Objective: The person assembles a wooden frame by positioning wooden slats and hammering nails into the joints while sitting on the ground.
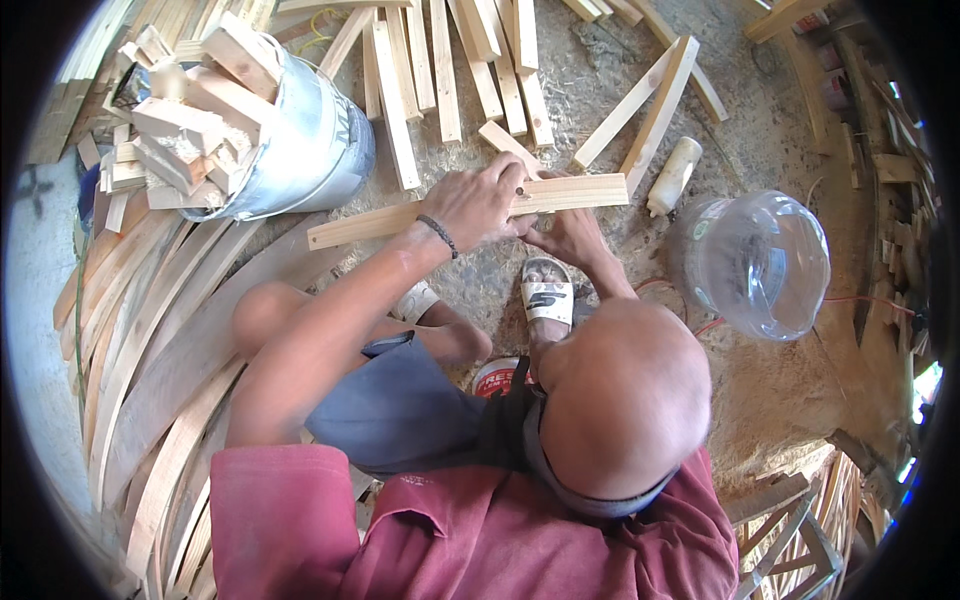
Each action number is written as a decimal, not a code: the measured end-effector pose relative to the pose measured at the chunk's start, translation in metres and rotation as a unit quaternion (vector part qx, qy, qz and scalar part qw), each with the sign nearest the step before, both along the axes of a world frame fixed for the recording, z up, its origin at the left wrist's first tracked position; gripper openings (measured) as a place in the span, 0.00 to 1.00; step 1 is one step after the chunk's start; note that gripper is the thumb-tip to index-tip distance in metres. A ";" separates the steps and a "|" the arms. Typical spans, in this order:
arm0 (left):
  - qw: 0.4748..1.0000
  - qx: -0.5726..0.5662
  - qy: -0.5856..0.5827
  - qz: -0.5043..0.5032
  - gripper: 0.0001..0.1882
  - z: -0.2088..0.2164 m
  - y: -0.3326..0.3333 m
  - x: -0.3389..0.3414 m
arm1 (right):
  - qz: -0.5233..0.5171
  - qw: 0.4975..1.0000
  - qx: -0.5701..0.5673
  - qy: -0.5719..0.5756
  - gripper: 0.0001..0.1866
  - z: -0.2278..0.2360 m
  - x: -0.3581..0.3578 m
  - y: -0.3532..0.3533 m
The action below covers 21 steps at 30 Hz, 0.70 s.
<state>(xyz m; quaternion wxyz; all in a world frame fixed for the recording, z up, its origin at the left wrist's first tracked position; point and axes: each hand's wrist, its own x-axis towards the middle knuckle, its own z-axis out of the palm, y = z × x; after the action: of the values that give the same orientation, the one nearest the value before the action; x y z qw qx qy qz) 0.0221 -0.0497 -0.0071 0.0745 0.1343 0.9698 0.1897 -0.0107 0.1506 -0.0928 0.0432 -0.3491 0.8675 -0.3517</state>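
A pale wooden strip (585,192) lies crosswise in front of me, its left end a little lower than its right. From above, my left hand (465,205), with a dark bracelet at the wrist, is closed round its middle. A dark spot shows on the wood beside those fingers. My right hand (578,240) grips the strip from below and behind, with its thumb near the left fingertips; the other fingers are partly hidden. Just beyond the hands, a second wooden piece (505,145) slants toward them. Whether a hand touches that piece, I cannot tell.
At the left stands a bucket (330,130) heaped with wood offcuts (185,125). Several cut strips (443,75) lie on the floor ahead. To the right are a whitish squeeze bottle (675,175) and a large clear plastic container (750,265). Long boards (160,340) line the left side.
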 end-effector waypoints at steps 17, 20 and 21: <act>1.000 -0.023 0.001 0.011 0.30 0.009 -0.001 0.017 | -0.083 0.850 0.392 -0.342 0.30 -0.067 0.177 0.237; 1.000 -0.013 -0.018 0.014 0.30 0.007 0.000 0.010 | -0.078 0.844 0.396 -0.353 0.28 -0.068 0.173 0.241; 0.999 -0.017 -0.022 0.018 0.30 0.007 -0.001 0.009 | -0.073 0.845 0.394 -0.353 0.27 -0.065 0.169 0.240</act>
<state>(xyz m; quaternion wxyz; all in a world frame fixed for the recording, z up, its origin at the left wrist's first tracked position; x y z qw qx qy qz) 0.0312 -0.0507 0.0003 0.0946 0.1116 0.9731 0.1777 0.1581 0.3909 -0.1582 0.4545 -0.0910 0.8823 -0.0815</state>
